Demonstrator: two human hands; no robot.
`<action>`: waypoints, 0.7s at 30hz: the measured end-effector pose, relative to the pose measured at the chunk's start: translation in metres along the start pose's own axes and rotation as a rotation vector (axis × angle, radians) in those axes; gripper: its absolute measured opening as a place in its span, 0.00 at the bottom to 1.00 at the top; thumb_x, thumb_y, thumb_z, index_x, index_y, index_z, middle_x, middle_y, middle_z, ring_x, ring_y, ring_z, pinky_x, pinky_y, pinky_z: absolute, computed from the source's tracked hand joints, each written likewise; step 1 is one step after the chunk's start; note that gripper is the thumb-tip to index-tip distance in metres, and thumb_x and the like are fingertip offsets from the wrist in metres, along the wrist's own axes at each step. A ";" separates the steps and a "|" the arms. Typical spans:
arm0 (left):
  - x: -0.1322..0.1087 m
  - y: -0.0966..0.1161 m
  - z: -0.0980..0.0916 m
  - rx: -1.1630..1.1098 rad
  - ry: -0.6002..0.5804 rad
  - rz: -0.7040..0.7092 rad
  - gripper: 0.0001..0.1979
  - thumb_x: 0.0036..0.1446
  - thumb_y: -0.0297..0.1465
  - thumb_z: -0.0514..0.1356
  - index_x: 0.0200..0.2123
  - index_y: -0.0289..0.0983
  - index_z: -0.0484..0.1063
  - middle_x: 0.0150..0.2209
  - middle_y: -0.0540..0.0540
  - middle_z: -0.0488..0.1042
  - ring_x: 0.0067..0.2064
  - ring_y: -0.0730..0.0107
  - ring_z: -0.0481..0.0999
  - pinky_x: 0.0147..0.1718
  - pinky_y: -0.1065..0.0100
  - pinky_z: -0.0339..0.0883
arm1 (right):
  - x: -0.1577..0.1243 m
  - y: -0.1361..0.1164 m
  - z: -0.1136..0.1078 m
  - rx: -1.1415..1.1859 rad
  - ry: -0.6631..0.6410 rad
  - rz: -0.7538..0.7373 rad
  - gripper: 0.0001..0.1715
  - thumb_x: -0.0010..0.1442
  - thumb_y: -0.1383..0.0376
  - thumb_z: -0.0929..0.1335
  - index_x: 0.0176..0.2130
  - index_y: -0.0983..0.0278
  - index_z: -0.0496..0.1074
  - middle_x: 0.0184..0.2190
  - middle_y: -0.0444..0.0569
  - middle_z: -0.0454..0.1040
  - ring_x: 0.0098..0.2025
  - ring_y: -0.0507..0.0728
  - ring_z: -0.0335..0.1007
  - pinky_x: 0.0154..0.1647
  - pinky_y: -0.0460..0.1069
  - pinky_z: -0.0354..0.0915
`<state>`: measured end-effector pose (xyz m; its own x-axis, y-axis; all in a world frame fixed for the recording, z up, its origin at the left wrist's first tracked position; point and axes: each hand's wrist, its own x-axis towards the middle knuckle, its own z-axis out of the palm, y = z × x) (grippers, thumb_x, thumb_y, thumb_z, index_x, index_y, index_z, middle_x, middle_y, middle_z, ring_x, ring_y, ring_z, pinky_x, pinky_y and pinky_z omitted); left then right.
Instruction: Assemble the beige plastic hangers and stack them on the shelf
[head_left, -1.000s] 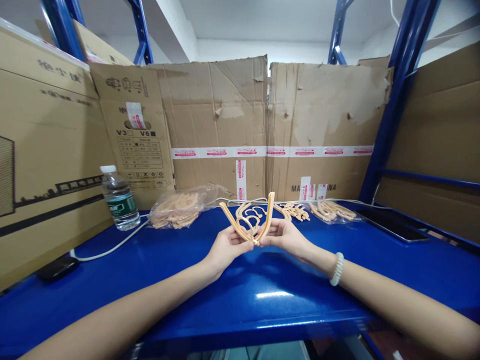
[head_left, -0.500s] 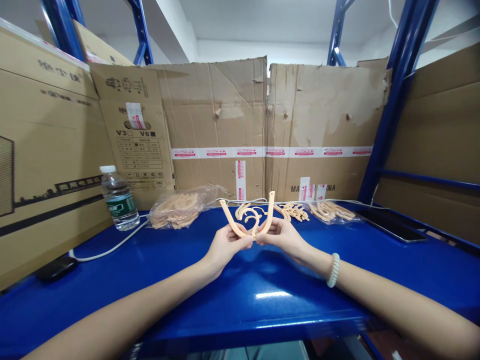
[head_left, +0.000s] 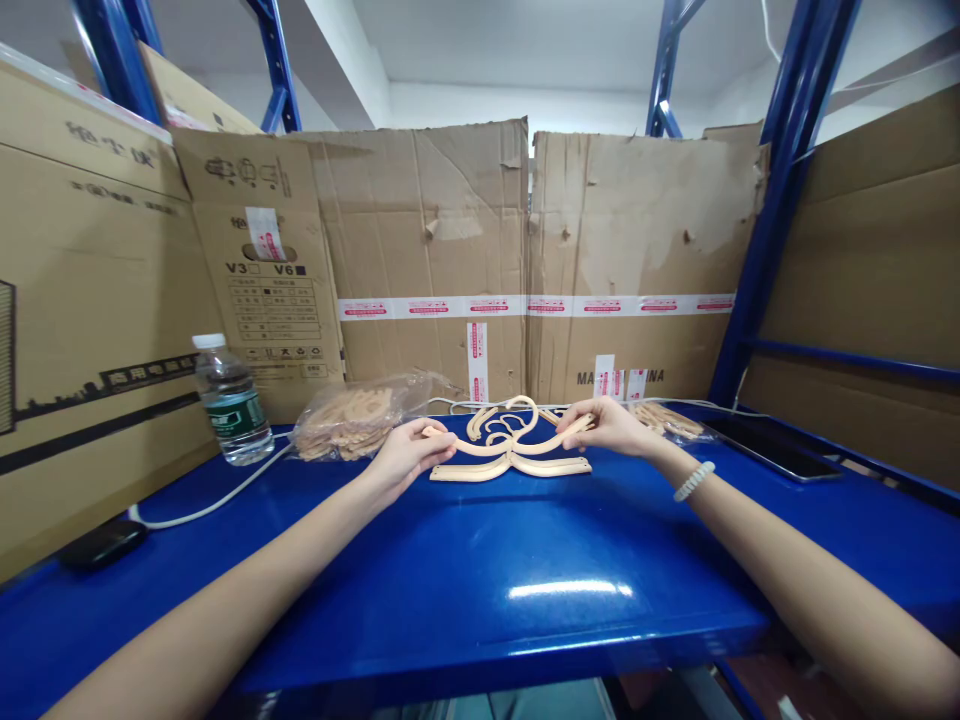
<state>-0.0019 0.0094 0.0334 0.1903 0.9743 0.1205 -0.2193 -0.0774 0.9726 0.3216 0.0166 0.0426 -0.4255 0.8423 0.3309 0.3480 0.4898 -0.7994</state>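
A beige folding clothes hanger [head_left: 480, 449] is spread open above the blue shelf, its curved hook [head_left: 534, 418] pointing up. My left hand [head_left: 409, 452] pinches the end of its left arm, while my right hand [head_left: 609, 428] grips the end of the right arm. Below, a second pair of beige curved bars [head_left: 551, 467] meets at the same middle; I cannot tell whether they are joined to it. Just behind lie loose beige hanger parts [head_left: 482, 422], partly hidden by the hanger and my right hand.
On the blue shelf [head_left: 450, 590], a clear bag of beige parts [head_left: 349, 415] and a water bottle [head_left: 231, 405] stand left. A black device [head_left: 105, 543] with a white cable is nearer. Right are another bag of parts [head_left: 671, 420] and a dark phone-like slab [head_left: 772, 448]. Cardboard [head_left: 427, 250] walls the back.
My hands have moved apart, from the hanger's middle to its arm ends. The arms, raised in a V before, are now spread wide and low, and the hook stands up between them.
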 end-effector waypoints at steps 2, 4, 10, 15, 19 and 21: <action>0.003 0.005 -0.007 0.122 -0.042 0.024 0.14 0.39 0.28 0.72 0.28 0.33 0.70 0.26 0.49 0.74 0.30 0.74 0.76 0.35 0.71 0.71 | 0.000 0.001 0.000 -0.044 -0.011 -0.006 0.21 0.45 0.55 0.76 0.34 0.68 0.76 0.27 0.50 0.77 0.28 0.54 0.73 0.28 0.47 0.65; 0.004 0.010 -0.013 0.328 -0.129 0.068 0.13 0.41 0.30 0.71 0.28 0.34 0.70 0.25 0.50 0.74 0.28 0.74 0.74 0.32 0.72 0.69 | 0.000 0.001 0.002 -0.109 -0.024 -0.019 0.21 0.45 0.55 0.76 0.33 0.68 0.76 0.28 0.50 0.77 0.30 0.56 0.73 0.29 0.47 0.65; 0.003 0.020 -0.021 0.947 -0.400 0.321 0.08 0.47 0.34 0.65 0.26 0.35 0.73 0.26 0.49 0.75 0.30 0.70 0.73 0.30 0.72 0.63 | 0.000 -0.003 0.008 -0.433 -0.104 -0.150 0.16 0.48 0.55 0.75 0.28 0.66 0.78 0.28 0.50 0.75 0.32 0.56 0.70 0.33 0.48 0.64; 0.004 0.014 -0.025 1.234 -0.503 0.477 0.08 0.50 0.36 0.63 0.28 0.36 0.74 0.27 0.49 0.75 0.29 0.70 0.72 0.30 0.72 0.60 | 0.000 -0.005 0.016 -0.540 -0.181 -0.171 0.11 0.47 0.59 0.75 0.28 0.65 0.78 0.27 0.48 0.74 0.32 0.56 0.69 0.35 0.48 0.62; 0.005 0.009 -0.027 1.369 -0.506 0.600 0.06 0.52 0.33 0.62 0.28 0.37 0.73 0.29 0.48 0.74 0.33 0.67 0.71 0.32 0.71 0.59 | -0.002 -0.008 0.022 -0.632 -0.226 -0.147 0.06 0.47 0.64 0.74 0.28 0.64 0.78 0.27 0.47 0.75 0.31 0.55 0.69 0.33 0.47 0.61; 0.004 0.009 -0.026 1.416 -0.518 0.630 0.05 0.53 0.32 0.61 0.28 0.37 0.73 0.30 0.48 0.73 0.34 0.67 0.70 0.33 0.70 0.59 | -0.002 -0.009 0.024 -0.649 -0.228 -0.113 0.05 0.47 0.66 0.74 0.28 0.65 0.78 0.26 0.46 0.75 0.29 0.54 0.68 0.29 0.46 0.60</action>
<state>-0.0278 0.0178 0.0373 0.7621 0.5670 0.3127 0.5647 -0.8183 0.1073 0.2999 0.0051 0.0370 -0.6284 0.7448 0.2242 0.6901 0.6669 -0.2811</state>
